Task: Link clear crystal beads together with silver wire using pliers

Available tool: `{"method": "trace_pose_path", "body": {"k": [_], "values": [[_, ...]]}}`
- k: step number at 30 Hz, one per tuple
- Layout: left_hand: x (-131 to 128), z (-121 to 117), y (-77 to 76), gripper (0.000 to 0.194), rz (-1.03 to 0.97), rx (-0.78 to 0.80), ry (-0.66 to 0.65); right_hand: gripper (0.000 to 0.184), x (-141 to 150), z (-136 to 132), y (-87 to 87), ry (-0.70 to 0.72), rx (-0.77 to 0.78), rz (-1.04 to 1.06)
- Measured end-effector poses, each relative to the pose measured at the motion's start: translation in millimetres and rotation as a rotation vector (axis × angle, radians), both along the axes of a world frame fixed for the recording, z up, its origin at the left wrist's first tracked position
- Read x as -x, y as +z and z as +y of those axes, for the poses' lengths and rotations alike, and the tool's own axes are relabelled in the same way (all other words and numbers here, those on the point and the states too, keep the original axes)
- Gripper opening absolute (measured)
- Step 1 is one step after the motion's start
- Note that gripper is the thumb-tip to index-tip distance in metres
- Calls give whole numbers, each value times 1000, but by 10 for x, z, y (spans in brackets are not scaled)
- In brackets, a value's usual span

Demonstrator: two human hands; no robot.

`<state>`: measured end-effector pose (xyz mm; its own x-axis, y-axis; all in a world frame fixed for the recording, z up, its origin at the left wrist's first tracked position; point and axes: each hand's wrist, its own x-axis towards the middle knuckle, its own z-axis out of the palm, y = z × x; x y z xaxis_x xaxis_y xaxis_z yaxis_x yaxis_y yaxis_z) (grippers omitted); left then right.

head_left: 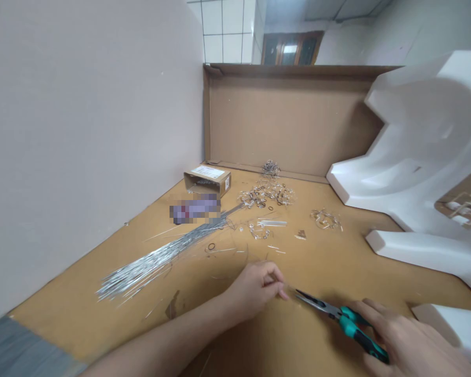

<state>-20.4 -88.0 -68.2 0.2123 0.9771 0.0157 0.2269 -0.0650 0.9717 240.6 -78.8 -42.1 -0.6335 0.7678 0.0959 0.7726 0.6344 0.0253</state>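
My left hand (261, 287) is closed in a pinch low in the middle of the view; whatever lies between its fingertips is too small to make out. Just right of those fingertips are the jaws of needle-nose pliers (339, 313), which have green and black handles. My right hand (396, 332) is wrapped around the handles at the lower right. Beyond the left hand lies a long bundle of thin silver wires (160, 256). Small wire pieces and rings (267, 193) are heaped past the bundle's far end, and clear strips (272, 223) lie nearer.
A small open cardboard box (208, 180) stands by the wall at the back left, with a blurred-out purple item (196, 208) before it. A large cardboard panel (290, 123) rises behind. White foam packing (408, 157) fills the right side. Another loose wire cluster (326, 220) sits near the foam.
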Motion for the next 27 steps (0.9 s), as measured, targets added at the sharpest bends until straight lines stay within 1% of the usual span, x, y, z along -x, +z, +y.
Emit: {"method": "trace_pose_path", "body": {"k": [3,6,8,12,14,16,17,19,21,22,24,25,27], "values": [[3,23,-5,3,-31,69,30,39,25,40,-178,-76,43,15],[3,26,-22,6,-131,43,24,37,31,85,-339,-111,12,31],[2,16,-23,7,-170,28,6,37,27,115,-406,-115,-17,45],[-7,-10,32,16,-271,65,-46,40,17,182,-438,-107,-77,80],[-14,-17,68,23,-361,110,-81,42,42,203,-406,-90,-84,116],[-19,-19,89,28,-423,146,-102,40,117,196,-336,-76,-51,198],[-19,-20,93,30,-440,154,-104,37,176,178,-288,-73,-8,261],[-17,-24,92,31,-451,151,-112,31,328,119,-179,-99,154,433],[-11,-31,87,30,-452,139,-126,32,493,47,-80,-109,422,591],[-7,-35,84,29,-451,132,-136,34,567,14,-46,-146,560,648],[-1,-43,78,27,-447,118,-146,33,680,-34,-17,-197,755,750],[0,-47,74,26,-444,110,-152,32,716,-49,-20,-220,823,802],[0,-53,64,24,-440,101,-169,30,757,-61,-42,-249,912,905]]}}
